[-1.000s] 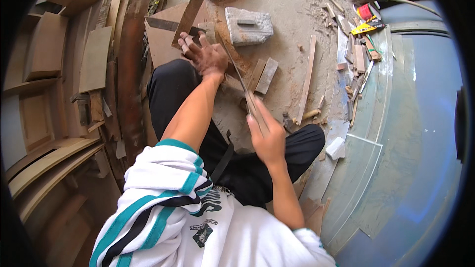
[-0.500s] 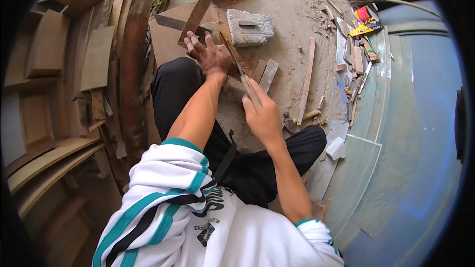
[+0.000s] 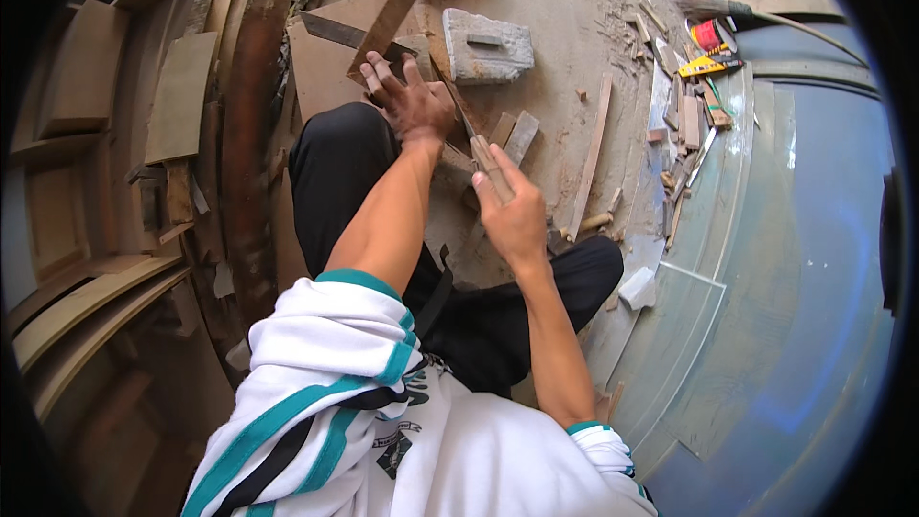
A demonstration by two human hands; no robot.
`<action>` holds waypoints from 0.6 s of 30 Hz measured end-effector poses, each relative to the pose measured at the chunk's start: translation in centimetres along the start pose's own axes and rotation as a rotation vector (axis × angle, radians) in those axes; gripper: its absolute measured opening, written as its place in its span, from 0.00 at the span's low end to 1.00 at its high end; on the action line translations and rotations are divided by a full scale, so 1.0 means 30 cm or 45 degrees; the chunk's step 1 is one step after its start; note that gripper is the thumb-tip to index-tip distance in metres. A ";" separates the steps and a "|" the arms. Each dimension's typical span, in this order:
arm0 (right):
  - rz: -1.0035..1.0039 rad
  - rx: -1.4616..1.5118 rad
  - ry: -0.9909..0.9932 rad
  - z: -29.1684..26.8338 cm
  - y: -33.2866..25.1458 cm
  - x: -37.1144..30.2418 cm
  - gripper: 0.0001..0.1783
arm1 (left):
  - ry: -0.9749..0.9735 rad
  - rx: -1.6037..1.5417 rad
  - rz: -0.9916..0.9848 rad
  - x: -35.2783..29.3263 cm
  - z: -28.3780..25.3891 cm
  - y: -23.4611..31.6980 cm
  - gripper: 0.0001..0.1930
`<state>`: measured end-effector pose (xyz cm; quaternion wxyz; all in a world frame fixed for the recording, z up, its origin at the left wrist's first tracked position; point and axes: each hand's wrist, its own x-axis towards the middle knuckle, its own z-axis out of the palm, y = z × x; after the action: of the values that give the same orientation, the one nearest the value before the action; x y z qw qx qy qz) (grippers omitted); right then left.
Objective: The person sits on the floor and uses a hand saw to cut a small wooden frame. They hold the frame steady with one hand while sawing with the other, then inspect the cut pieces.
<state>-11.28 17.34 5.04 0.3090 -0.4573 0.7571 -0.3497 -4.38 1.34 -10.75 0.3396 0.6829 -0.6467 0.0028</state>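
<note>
While the right hand (image 3: 515,218), near the centre of the frame, is closed around the wooden handle (image 3: 491,170) of a narrow tool, its long dark blade (image 3: 459,109) slants up and left, just beside the left hand (image 3: 419,113). The left hand, above centre, has its fingers spread and bent at the lower end of 2 crossing strips, a brown strip (image 3: 392,11) and a dark strip (image 3: 335,31); I cannot tell whether it clasps either or only rests there. Beneath these lies a flat brown board (image 3: 321,67), toward the upper left. Right of the blade, at upper centre, sits a pale rough block (image 3: 488,62) with 1 small grey bar (image 3: 484,39) on it. Below that block lie 2 short wood pieces (image 3: 520,139), side by side. Farther right stretches a thin wood strip (image 3: 591,155), and wood scraps (image 3: 689,120) are heaped at the upper right.
</note>
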 end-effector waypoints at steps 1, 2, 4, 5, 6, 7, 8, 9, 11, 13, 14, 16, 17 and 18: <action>-0.069 -0.023 0.011 -0.014 -0.017 -0.072 0.24 | -0.028 0.028 -0.022 -0.012 -0.013 -0.013 0.27; -0.177 -0.037 0.025 -0.034 -0.040 -0.121 0.24 | 0.000 0.043 -0.011 0.020 -0.015 -0.021 0.27; 0.045 -0.061 -0.058 -0.145 -0.109 -0.296 0.25 | -0.036 0.043 -0.002 -0.009 -0.030 -0.020 0.27; -0.004 -0.055 -0.054 -0.196 -0.131 -0.376 0.25 | -0.071 0.080 -0.010 -0.009 -0.028 -0.023 0.28; -0.059 -0.050 -0.038 -0.233 -0.140 -0.433 0.25 | -0.091 0.085 -0.019 -0.004 -0.023 -0.009 0.28; -0.044 -0.019 -0.029 -0.253 -0.132 -0.479 0.26 | -0.113 0.104 -0.022 -0.008 -0.034 -0.003 0.28; -0.025 0.000 -0.015 -0.258 -0.114 -0.499 0.26 | -0.141 0.111 -0.029 -0.016 -0.026 0.014 0.28; -0.124 -0.016 0.027 -0.207 -0.068 -0.465 0.25 | -0.116 0.028 -0.001 -0.029 -0.020 0.009 0.28; -0.090 -0.026 0.106 -0.045 0.014 -0.324 0.25 | -0.138 0.080 -0.022 -0.022 -0.020 -0.002 0.28; -0.205 -0.025 0.222 0.040 0.075 -0.245 0.25 | -0.111 0.078 -0.042 -0.016 -0.005 -0.006 0.28; -0.142 0.041 0.169 0.011 0.092 -0.236 0.25 | -0.092 0.071 -0.048 -0.002 0.001 -0.018 0.29; 0.040 0.165 0.077 -0.074 0.099 -0.275 0.25 | -0.107 0.051 -0.042 -0.002 -0.017 -0.038 0.29; -0.271 -0.003 0.168 -0.102 0.094 -0.322 0.24 | -0.127 0.092 -0.077 -0.004 -0.014 -0.020 0.29; -0.085 0.015 0.085 -0.157 0.013 -0.392 0.24 | -0.140 0.073 -0.079 -0.001 -0.002 -0.011 0.30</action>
<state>-10.59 29.31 9.12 0.2743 -0.4686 0.7492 -0.3793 -4.08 1.38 -10.86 0.2838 0.7114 -0.6424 -0.0265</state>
